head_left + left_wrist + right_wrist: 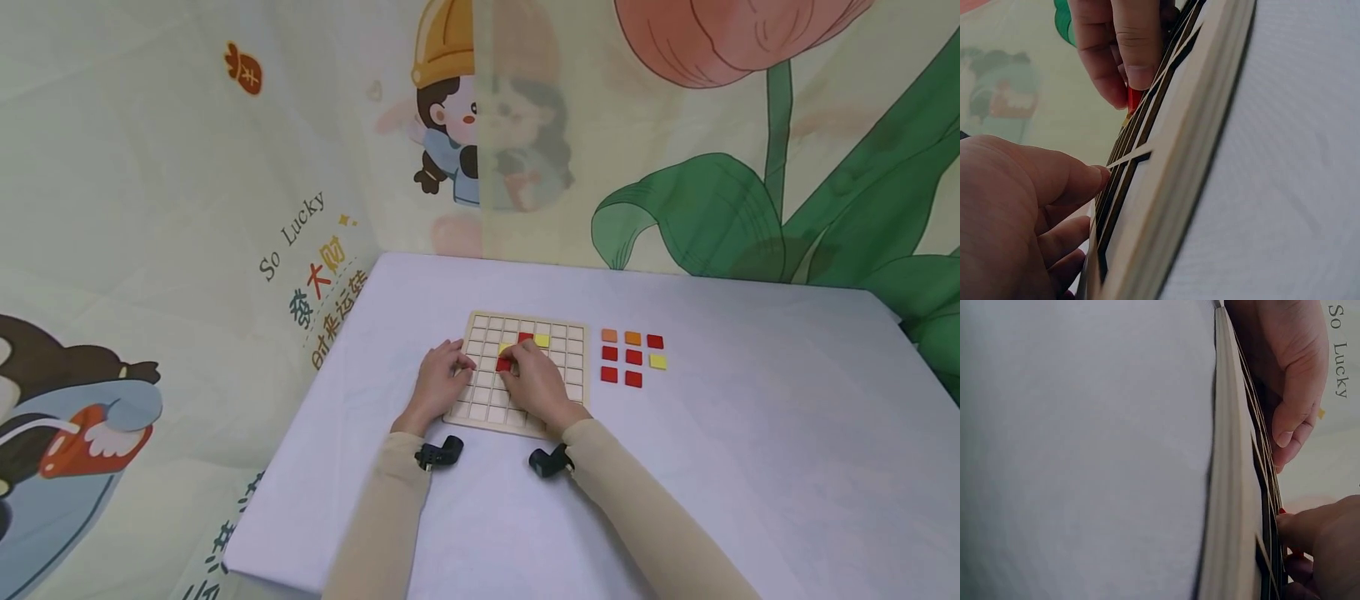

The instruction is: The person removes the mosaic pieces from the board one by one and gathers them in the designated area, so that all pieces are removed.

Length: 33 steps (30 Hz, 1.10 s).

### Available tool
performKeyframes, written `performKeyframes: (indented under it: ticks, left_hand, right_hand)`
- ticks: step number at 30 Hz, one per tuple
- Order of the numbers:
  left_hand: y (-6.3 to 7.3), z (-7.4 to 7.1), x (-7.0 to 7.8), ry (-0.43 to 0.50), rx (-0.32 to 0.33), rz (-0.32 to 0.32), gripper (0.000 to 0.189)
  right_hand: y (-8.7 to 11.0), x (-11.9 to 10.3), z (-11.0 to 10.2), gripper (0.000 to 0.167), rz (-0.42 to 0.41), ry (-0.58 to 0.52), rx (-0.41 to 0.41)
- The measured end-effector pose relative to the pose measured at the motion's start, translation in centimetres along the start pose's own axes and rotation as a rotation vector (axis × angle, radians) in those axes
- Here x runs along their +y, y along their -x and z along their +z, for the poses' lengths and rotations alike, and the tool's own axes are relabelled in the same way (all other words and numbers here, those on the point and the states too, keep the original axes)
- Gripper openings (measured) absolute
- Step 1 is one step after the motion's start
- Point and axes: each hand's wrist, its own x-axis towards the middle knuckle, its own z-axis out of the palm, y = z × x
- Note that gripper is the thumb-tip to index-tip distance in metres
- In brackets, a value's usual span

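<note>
A square wooden grid board [491,422] lies on the table, with a red tile [525,337] and a yellow tile [542,341] in neighbouring cells. Another yellow tile [505,347] shows partly beside the right fingers. My right hand [542,385] reaches over the middle of the board and pinches a red tile [1133,100] at the grid surface. At the board's left edge, my left hand [437,379] rests with its thumb and fingertips touching the board, fingers loosely bent. In the right wrist view the tile is mostly hidden by the right hand [1335,547].
Right of the board lie loose tiles in rows: orange tiles [633,338], several red tiles [633,357] and one yellow tile [657,362]. A white cloth covers the table [750,433]. Printed curtains [525,233] hang behind and at the left.
</note>
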Motion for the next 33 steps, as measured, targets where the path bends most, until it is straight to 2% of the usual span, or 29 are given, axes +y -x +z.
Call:
performKeyframes:
  ticks: [8, 17, 24, 33]
  left_hand:
    - [-0.1, 0.2, -0.1, 0.003, 0.0, -0.01, 0.009]
    - [0.0, 0.0, 0.1, -0.007, 0.001, -0.017, 0.009]
    - [0.0, 0.0, 0.4, -0.001, -0.006, -0.008, 0.009]
    - [0.0, 0.1, 0.1, -0.006, -0.006, -0.025, 0.011]
  right_hand:
    - [0.0, 0.0, -0.1, 0.034, 0.011, -0.005, -0.016]
    - [0.4, 0.0, -0.5, 0.031, 0.025, -0.052, -0.026]
    - [1.5, 0.8, -2.0, 0.031, 0.053, -0.149, 0.016]
    - [2.9, 1.8, -3.9, 0.037, 0.096, -0.159, 0.059]
